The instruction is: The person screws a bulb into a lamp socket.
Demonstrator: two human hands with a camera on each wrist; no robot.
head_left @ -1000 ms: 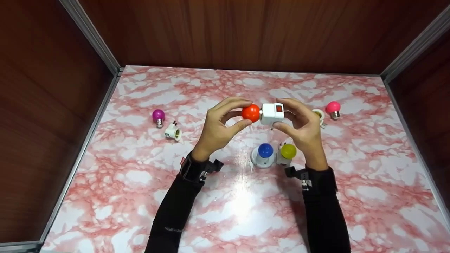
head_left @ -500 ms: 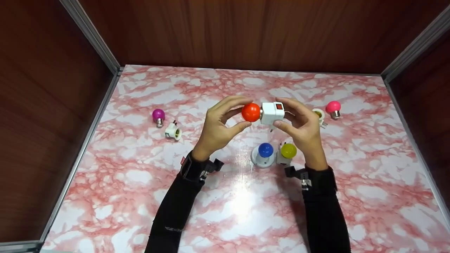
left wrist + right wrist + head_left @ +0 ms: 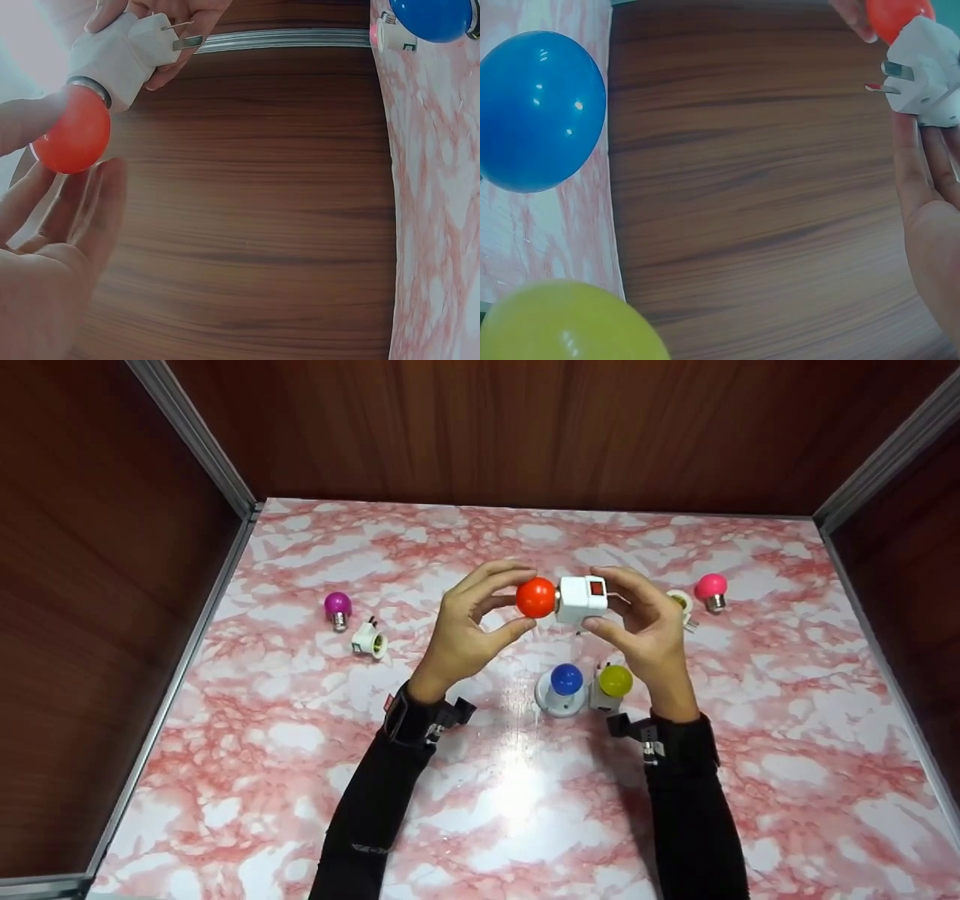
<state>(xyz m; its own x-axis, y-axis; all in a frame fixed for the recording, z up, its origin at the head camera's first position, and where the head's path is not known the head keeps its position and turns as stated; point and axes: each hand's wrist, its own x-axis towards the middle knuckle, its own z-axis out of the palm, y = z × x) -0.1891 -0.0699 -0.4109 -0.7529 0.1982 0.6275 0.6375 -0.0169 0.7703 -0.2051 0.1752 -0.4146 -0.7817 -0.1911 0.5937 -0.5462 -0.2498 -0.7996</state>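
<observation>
The person has both hands raised over the pink-and-white marbled table, and the red bulb is up in the air between them, lying on its side. The left hand grasps it by the round end, thumb below and fingertips above. The right hand grips a white socket much the same way, thumb underneath and fingers over the top. Bulb and socket meet end to end, and I can see a band of metal base between the red ball and the socket's mouth. A red switch sits on the socket, and metal prongs stick out of it.

Nearer the person, a blue bulb stands in a round white base, and just beside it a yellow bulb sits in a white holder. Over to the left are a purple bulb and, near it, a loose socket. Across on the right, a pink bulb is just beside another socket, partly hidden behind the right hand
</observation>
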